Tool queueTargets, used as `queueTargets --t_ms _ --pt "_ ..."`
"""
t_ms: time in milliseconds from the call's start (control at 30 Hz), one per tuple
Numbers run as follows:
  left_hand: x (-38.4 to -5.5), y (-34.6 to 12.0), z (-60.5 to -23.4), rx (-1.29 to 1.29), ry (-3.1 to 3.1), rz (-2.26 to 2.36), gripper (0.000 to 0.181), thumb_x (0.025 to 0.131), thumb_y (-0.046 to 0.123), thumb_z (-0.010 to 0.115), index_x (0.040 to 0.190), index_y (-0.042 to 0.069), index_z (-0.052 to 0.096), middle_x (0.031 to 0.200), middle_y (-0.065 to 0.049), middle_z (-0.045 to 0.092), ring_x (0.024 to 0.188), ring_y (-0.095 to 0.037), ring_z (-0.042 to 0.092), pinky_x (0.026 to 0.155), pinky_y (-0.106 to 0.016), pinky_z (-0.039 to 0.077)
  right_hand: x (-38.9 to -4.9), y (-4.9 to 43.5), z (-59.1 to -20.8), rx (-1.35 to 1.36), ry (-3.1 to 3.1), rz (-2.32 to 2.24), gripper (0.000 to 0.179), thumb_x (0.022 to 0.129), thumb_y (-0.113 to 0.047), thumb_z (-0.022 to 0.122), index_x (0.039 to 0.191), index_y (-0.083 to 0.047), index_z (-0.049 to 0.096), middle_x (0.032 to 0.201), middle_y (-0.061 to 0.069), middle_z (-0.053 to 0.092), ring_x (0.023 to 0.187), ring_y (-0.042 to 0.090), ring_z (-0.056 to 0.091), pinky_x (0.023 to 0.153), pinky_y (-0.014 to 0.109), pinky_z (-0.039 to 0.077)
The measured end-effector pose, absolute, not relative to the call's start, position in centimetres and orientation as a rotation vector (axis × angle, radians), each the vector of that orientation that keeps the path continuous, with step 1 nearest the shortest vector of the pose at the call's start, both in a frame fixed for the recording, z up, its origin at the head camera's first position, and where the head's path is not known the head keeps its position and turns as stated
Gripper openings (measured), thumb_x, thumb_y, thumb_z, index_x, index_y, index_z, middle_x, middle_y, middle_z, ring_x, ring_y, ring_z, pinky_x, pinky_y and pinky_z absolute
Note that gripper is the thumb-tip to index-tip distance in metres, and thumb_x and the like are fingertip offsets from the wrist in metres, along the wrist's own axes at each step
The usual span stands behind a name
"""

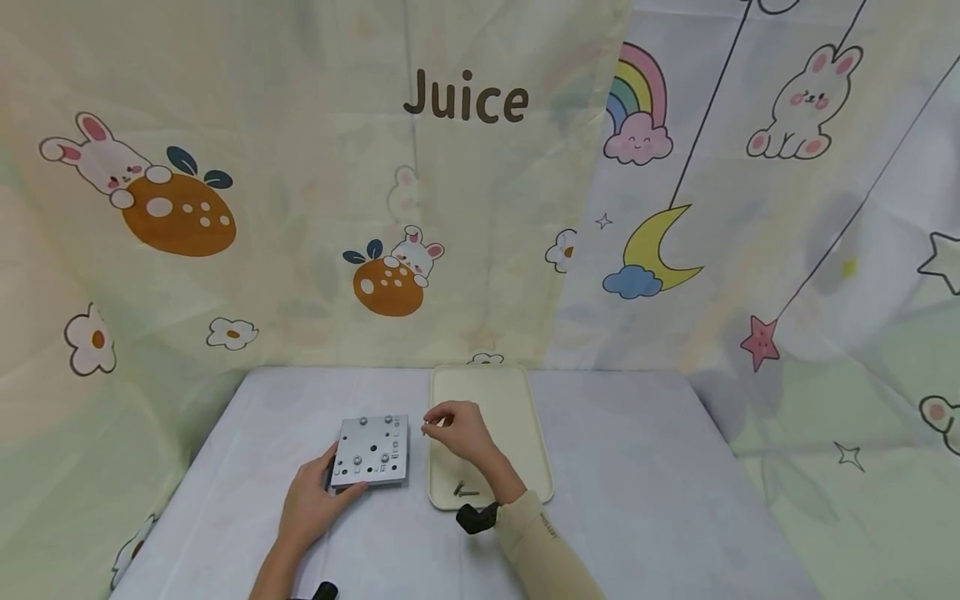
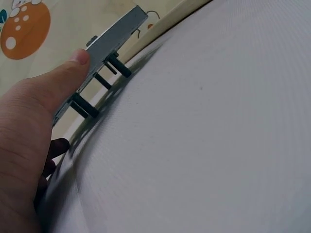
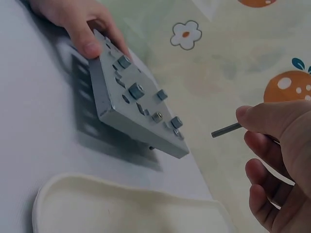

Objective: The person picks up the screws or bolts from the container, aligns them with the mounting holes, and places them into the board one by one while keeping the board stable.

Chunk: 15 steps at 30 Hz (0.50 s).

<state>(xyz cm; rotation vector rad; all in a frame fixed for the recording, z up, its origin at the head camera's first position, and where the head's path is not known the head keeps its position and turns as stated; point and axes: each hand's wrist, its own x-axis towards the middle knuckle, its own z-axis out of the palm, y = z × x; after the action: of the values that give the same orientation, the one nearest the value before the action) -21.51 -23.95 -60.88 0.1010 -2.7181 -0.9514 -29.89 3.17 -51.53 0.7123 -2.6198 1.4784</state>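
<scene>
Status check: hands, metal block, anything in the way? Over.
Left hand grips metal block, screws poking out beneath. Right hand pinches metal pin, not touching it. Nothing visible between them.

1. Shows a bench [image 1: 637, 500] under white cloth [image 1: 600, 417], with far, left and right edges in view.
2. Bears a cream tray [image 1: 480, 387] directly on the cloth, reaching the far edge about midway between the far corners.
3. Has a metal block [image 1: 367, 438] between tray and left edge, with contact against the cloth hard to tell.
</scene>
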Motion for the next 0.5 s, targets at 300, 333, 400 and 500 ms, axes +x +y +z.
queueTargets --t_ms 300,333,400,500 --pt "-21.5 -24.2 -60.9 0.094 -2.729 -0.959 0.111 0.069 0.076 0.067 0.148 0.005 0.038 0.139 -0.018 0.051 0.124 -0.038 0.045 0.103 -0.056 0.035 -31.9 -0.5 -51.9 0.779 -2.696 1.550 0.007 0.084 -0.014 0.077 0.089 -0.010 0.076 0.074 -0.010 0.065 0.064 0.006 0.053 0.053 0.020 0.045" --pt "-21.5 -24.2 -60.9 0.093 -2.733 -0.959 0.112 0.068 0.077 0.067 0.148 0.004 0.038 0.139 -0.019 0.051 0.124 -0.038 0.045 0.102 -0.056 0.035 -32.0 -0.7 -52.0 0.775 -2.711 1.560 0.007 0.084 -0.015 0.077 0.089 -0.010 0.076 0.074 -0.010 0.065 0.064 0.006 0.053 0.053 0.020 0.046" --pt "-21.5 -24.2 -61.0 0.097 -2.737 -0.950 0.113 0.067 0.078 0.066 0.148 0.004 0.038 0.139 -0.019 0.051 0.123 -0.039 0.045 0.102 -0.057 0.036 -32.3 -1.1 -52.2 0.784 -2.734 1.563 0.007 0.084 -0.015 0.078 0.089 -0.011 0.076 0.073 -0.011 0.064 0.064 0.005 0.052 0.052 0.020 0.045" --pt "-21.7 -24.1 -61.0 0.090 -2.723 -0.949 0.112 0.068 0.077 0.067 0.148 0.004 0.039 0.138 -0.019 0.051 0.123 -0.039 0.045 0.101 -0.057 0.036 -32.7 -1.7 -52.3 0.807 -2.738 1.550 0.007 0.083 -0.013 0.078 0.088 -0.010 0.077 0.072 -0.010 0.063 0.063 0.005 0.052 0.052 0.019 0.044"
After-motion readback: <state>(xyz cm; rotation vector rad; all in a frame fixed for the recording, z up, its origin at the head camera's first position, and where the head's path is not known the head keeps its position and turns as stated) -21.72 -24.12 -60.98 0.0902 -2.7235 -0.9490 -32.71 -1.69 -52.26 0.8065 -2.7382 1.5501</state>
